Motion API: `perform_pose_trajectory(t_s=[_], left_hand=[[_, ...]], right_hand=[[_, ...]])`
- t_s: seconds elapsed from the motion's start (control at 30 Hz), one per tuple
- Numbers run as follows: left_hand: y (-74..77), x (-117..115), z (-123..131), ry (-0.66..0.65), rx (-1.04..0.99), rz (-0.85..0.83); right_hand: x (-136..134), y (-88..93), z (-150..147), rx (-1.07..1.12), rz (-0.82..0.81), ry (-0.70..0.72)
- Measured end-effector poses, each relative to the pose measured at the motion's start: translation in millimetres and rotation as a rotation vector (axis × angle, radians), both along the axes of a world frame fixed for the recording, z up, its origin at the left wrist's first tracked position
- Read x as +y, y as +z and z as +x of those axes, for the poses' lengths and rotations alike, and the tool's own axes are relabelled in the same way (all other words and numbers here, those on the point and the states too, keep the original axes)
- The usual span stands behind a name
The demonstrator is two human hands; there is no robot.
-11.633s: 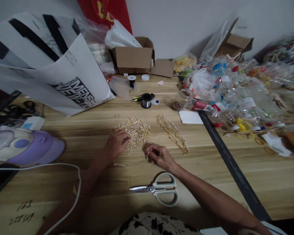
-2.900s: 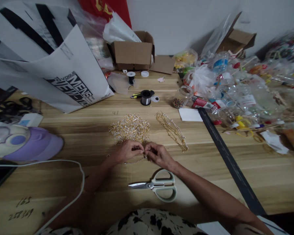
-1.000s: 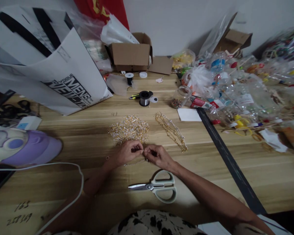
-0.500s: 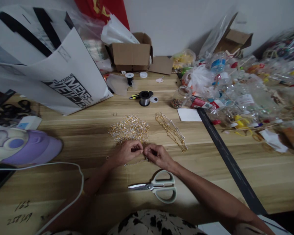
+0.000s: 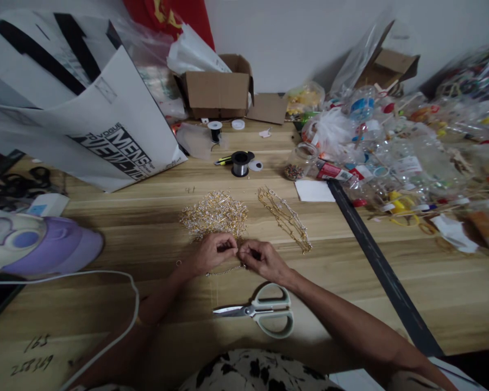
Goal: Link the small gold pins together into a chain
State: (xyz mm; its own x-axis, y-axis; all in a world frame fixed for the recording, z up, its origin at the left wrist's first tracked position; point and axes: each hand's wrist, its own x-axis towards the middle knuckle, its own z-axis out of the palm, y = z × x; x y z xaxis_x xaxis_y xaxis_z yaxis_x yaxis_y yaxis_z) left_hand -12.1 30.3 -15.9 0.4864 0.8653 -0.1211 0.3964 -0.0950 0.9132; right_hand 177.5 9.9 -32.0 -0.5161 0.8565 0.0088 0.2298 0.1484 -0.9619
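My left hand (image 5: 212, 252) and my right hand (image 5: 261, 258) meet fingertip to fingertip just in front of a heap of small gold and silver chain pieces (image 5: 214, 213). Both hands are closed in a pinch on a thin beaded chain (image 5: 224, 270) that hangs in a curve below them onto the wooden table (image 5: 155, 239). A row of finished gold chains (image 5: 286, 218) lies to the right of the heap. Pale-handled scissors (image 5: 264, 314) lie closed near my right wrist.
A large white printed bag (image 5: 93, 114) lies at the back left, a purple appliance (image 5: 36, 243) with a white cord (image 5: 106, 277) at the left. Cardboard box (image 5: 220, 89), wire spools (image 5: 240, 163), a bead jar (image 5: 299, 163) and a clutter of plastic bottles (image 5: 395, 157) fill the back and right. A dark strip (image 5: 375, 255) runs diagonally.
Long ago my left hand was in the heap; since then it has come to meet my right hand. Over the last second both hands stay pinched together, nearly still.
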Motion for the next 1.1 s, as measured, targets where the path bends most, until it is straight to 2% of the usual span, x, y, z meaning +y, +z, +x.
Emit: perform_pose_trajectory(t_s=[0.33,0.57,0.83,1.1], left_hand=[[0.7,-1.1,0.4,-0.005,0.014,0.002],[-3.3,-0.7,-1.2,-0.056,0.051,0.05],[-6.7,-0.9,-1.4,-0.061,0.045,0.064],[-1.4,0.3,-2.2,-0.044,-0.014,-0.033]], right_hand=[[0.0,-0.7,-0.1,-0.008,-0.014,-0.003],[0.1,-1.2,0.2,-0.025,0.001,-0.009],[-1.0,-6.6,-1.3,0.027,-0.058,-0.033],[-1.1,-6.2,-0.7,0.045,-0.107,-0.03]])
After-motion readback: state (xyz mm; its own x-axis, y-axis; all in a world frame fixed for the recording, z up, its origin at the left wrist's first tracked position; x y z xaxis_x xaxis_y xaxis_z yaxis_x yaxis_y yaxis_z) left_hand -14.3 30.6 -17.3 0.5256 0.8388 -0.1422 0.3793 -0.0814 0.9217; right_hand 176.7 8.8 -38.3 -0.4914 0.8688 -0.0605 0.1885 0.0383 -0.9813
